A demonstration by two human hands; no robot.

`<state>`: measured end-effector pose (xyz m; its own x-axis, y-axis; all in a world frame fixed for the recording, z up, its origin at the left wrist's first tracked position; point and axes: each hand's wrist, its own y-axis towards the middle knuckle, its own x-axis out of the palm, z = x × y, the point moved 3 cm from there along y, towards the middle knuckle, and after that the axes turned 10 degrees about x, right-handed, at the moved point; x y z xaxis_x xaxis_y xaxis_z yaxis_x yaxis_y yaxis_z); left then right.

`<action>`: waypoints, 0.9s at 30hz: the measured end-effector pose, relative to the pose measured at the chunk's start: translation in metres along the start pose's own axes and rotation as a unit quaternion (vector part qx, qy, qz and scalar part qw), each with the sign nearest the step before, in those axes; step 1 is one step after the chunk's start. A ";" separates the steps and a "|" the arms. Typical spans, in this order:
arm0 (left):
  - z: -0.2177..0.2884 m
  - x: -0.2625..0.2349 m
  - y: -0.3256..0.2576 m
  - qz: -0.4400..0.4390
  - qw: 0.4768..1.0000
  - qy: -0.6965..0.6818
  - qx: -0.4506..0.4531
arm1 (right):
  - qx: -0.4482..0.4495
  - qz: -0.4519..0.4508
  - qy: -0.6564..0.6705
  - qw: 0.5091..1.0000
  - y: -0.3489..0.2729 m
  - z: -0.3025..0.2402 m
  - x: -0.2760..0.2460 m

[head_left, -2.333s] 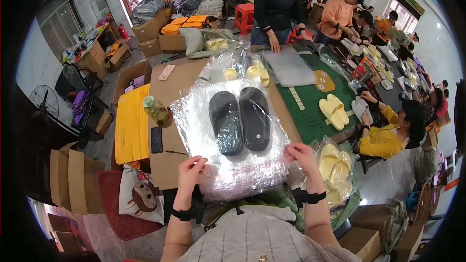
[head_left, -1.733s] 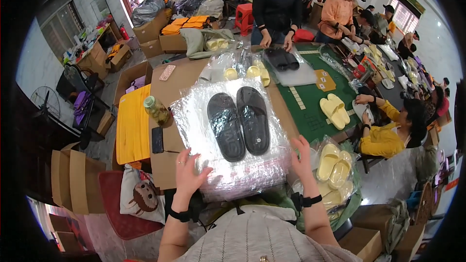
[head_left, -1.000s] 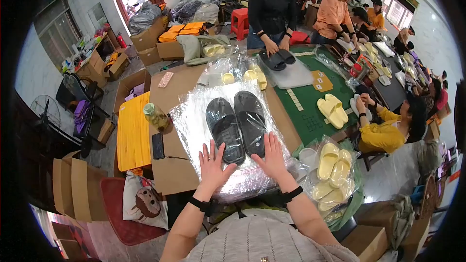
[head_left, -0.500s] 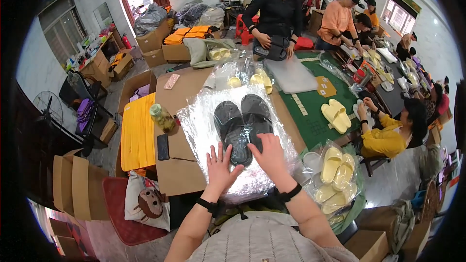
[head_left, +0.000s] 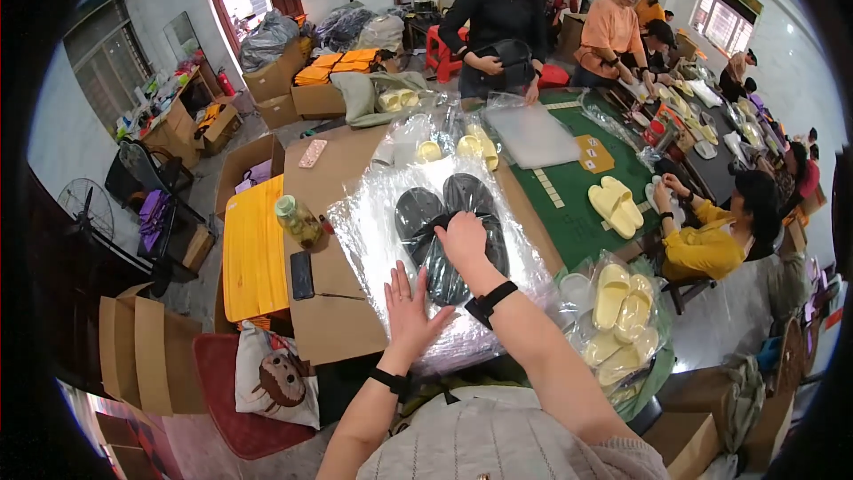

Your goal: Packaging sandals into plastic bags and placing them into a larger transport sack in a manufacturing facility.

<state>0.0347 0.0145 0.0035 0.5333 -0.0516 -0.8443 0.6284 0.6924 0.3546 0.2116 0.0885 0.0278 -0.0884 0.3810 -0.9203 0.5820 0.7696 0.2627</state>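
Observation:
A pair of black slide slippers (head_left: pixel 449 280) lies toes-away under shiny clear plastic, on a stack of clear plastic bags (head_left: pixel 360 213) in front of me. My right hand (head_left: pixel 464 240) is closed over the middle of the slippers, its fingers bunching the plastic there, with creases running out from them; the fingertips are hidden beneath the hand. Flat on the stack, beside the slippers' near left end, rests my left hand (head_left: pixel 409 313) with its fingers spread.
Left of the stack lie a phone (head_left: pixel 301 276), a lidded jar (head_left: pixel 298 220) and yellow folded sheets (head_left: pixel 256 253). Bagged cream slippers (head_left: pixel 622 311) sit at my right. A green table (head_left: pixel 569 187) bears cream slippers (head_left: pixel 616 206). Several people work beyond; one in black stands opposite.
My right hand has moved up and left onto the middle of the slippers and closed. My left hand has shifted slightly right and stays spread.

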 end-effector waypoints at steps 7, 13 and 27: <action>0.004 -0.006 0.000 -0.008 1.000 -0.003 -0.007 | -0.009 0.033 0.083 0.996 0.002 0.008 0.013; 0.014 -0.012 0.005 -0.018 1.000 -0.010 -0.022 | 0.030 0.026 0.150 0.988 0.004 0.031 0.001; 0.018 0.006 0.007 -0.053 0.998 0.017 -0.035 | 0.220 0.139 0.208 0.943 -0.074 0.244 -0.083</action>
<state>0.0522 0.0057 0.0082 0.4455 -0.1047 -0.8892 0.6391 0.7327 0.2339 0.3733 -0.1247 0.0141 -0.1387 0.7755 -0.6159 0.9001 0.3581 0.2482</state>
